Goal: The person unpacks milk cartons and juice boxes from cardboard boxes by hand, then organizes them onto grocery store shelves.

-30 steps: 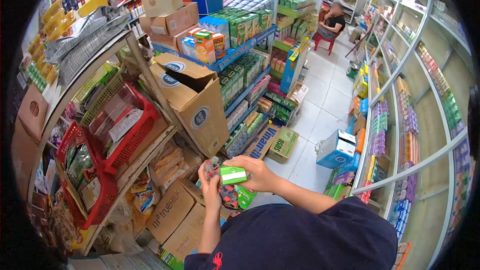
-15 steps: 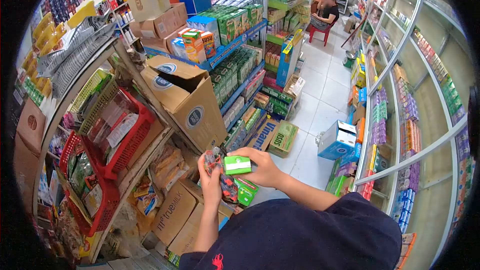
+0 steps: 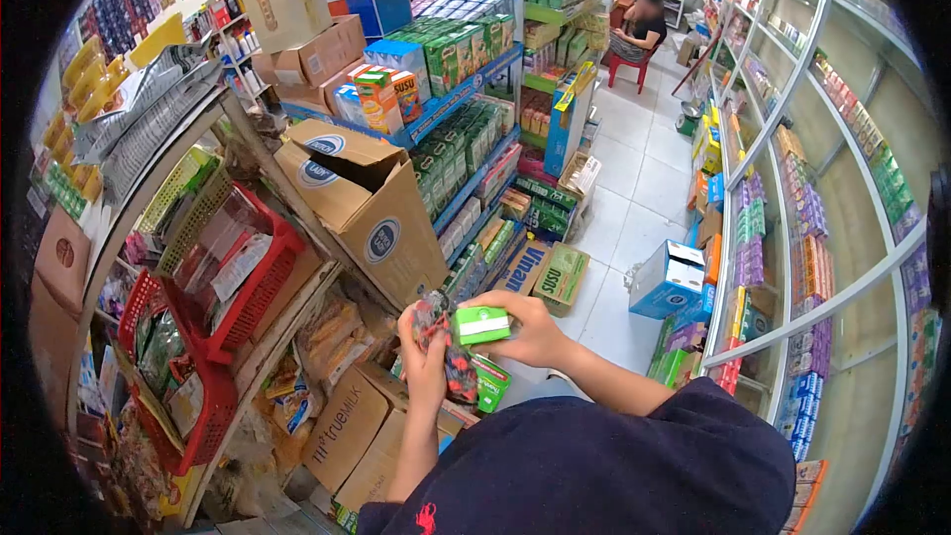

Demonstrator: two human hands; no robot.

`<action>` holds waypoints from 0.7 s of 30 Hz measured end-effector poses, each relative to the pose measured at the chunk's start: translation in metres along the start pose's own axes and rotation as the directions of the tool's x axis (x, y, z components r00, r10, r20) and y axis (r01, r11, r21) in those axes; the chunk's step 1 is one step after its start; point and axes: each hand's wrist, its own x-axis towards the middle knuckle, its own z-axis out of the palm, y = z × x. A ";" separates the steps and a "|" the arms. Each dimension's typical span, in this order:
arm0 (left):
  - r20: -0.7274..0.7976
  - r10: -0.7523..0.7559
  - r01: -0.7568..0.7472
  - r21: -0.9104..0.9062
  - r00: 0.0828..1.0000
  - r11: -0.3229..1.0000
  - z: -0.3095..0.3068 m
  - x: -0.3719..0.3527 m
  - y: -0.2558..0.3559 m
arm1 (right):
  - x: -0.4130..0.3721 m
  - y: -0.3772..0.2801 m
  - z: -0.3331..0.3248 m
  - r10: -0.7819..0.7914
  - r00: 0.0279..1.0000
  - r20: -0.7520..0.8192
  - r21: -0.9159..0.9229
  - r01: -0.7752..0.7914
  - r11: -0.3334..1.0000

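Observation:
My left hand (image 3: 424, 367) is closed around a crumpled dark bag with red patches (image 3: 460, 374), its surface looking like thin plastic. My right hand (image 3: 533, 335) grips a small green box with a white band (image 3: 482, 325) and keeps it against the bag's upper right side. Both hands are close together in front of my chest. Just below them a green carton (image 3: 490, 383) shows in part behind the bag. Whatever the bag contains, I cannot make out.
On the left, red baskets (image 3: 223, 337) sit on a rack beside an open cardboard box (image 3: 381, 238). Milk shelves (image 3: 466, 99) line the aisle, with glass cabinets (image 3: 792, 188) opposite. A blue-white carton (image 3: 669, 279) stands on the tiles. Farther back a person (image 3: 644, 32) sits on a red chair.
The green box and my right hand have shifted slightly right and tilted a little. The bag stays in my left hand. The camera view has moved slightly.

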 end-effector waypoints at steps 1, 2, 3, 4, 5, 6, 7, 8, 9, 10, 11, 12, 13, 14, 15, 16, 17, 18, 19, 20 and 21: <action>-0.009 -0.073 0.073 0.013 0.997 0.997 -0.002 0.004 -0.010 | 0.002 -0.003 -0.001 -0.002 0.999 -0.053 0.022 0.004 1.000; -0.017 -0.147 0.147 0.027 0.989 0.989 -0.006 0.005 -0.017 | 0.003 -0.005 0.000 -0.003 0.994 -0.110 0.045 0.008 0.999; -0.021 -0.129 0.129 0.000 0.991 0.992 -0.007 0.001 -0.020 | 0.003 -0.005 0.000 0.045 0.993 -0.106 0.036 -0.041 0.998; -0.019 -0.130 0.130 0.002 0.991 0.992 -0.004 -0.001 -0.015 | 0.003 -0.003 0.002 0.046 0.993 -0.109 0.037 -0.043 0.998; -0.026 -0.065 0.064 -0.043 0.998 0.997 0.001 -0.004 -0.005 | 0.002 0.001 0.004 0.061 0.996 -0.070 0.025 -0.059 0.998; -0.040 0.006 -0.009 -0.090 0.999 0.996 0.004 -0.005 0.000 | 0.004 0.004 0.003 0.070 0.997 -0.027 0.010 -0.070 0.998; -0.047 0.046 -0.048 -0.038 0.998 0.998 0.002 -0.005 0.000 | 0.004 0.002 0.003 0.084 0.996 -0.021 0.024 -0.083 0.996; -0.051 0.046 -0.048 -0.037 0.998 0.998 0.000 -0.005 -0.001 | 0.004 -0.001 0.004 0.083 0.996 -0.017 0.026 -0.083 0.996; -0.062 -0.008 0.006 -0.043 0.998 0.999 -0.002 -0.001 -0.004 | 0.007 -0.004 0.003 -0.016 0.999 -0.047 0.019 0.017 1.000; -0.068 -0.065 0.061 -0.049 0.996 0.997 -0.005 0.002 -0.010 | 0.009 -0.008 0.002 -0.112 0.991 -0.079 0.010 0.113 0.994; -0.039 -0.089 0.088 -0.033 0.995 0.996 -0.011 0.005 -0.024 | 0.011 -0.012 0.000 -0.123 0.989 -0.086 0.011 0.124 0.992; -0.038 -0.091 0.090 -0.034 0.995 0.995 -0.012 0.004 -0.034 | 0.011 -0.011 -0.001 -0.121 0.989 -0.086 0.010 0.122 0.992; -0.053 -0.146 0.141 -0.096 0.988 0.985 -0.011 0.003 -0.036 | 0.011 -0.009 0.000 -0.094 0.994 -0.062 0.008 0.095 0.995; -0.065 -0.198 0.186 -0.157 0.978 0.970 -0.011 0.004 -0.035 | 0.012 -0.006 0.002 -0.071 0.997 -0.039 0.005 0.072 0.997; -0.082 -0.149 0.146 -0.045 0.985 0.988 -0.008 0.003 -0.031 | 0.013 -0.003 0.003 -0.078 0.996 -0.040 0.001 0.078 0.997; -0.080 -0.142 0.139 -0.049 0.987 0.989 -0.005 0.005 -0.024 | 0.013 0.001 0.005 -0.031 0.999 0.023 -0.020 0.032 0.999; -0.084 -0.133 0.124 -0.105 0.988 0.987 -0.003 0.005 -0.017 | 0.012 0.004 0.005 0.023 0.996 0.086 -0.043 -0.019 0.999; -0.088 -0.134 0.119 -0.157 0.987 0.980 -0.002 0.003 -0.010 | 0.009 0.004 0.005 0.032 0.996 0.084 -0.042 -0.029 0.999; -0.106 -0.113 0.096 -0.156 0.988 0.983 -0.001 0.004 -0.001 | 0.009 0.006 0.005 0.056 0.995 0.087 -0.061 -0.050 0.997; -0.104 -0.117 0.100 -0.154 0.988 0.983 -0.001 0.005 0.004 | 0.011 0.007 0.003 0.076 0.993 0.090 -0.082 -0.068 0.994; -0.066 -0.064 0.053 -0.157 0.996 0.986 -0.003 0.004 0.008 | 0.012 0.005 0.001 0.070 0.992 0.105 -0.099 -0.059 0.993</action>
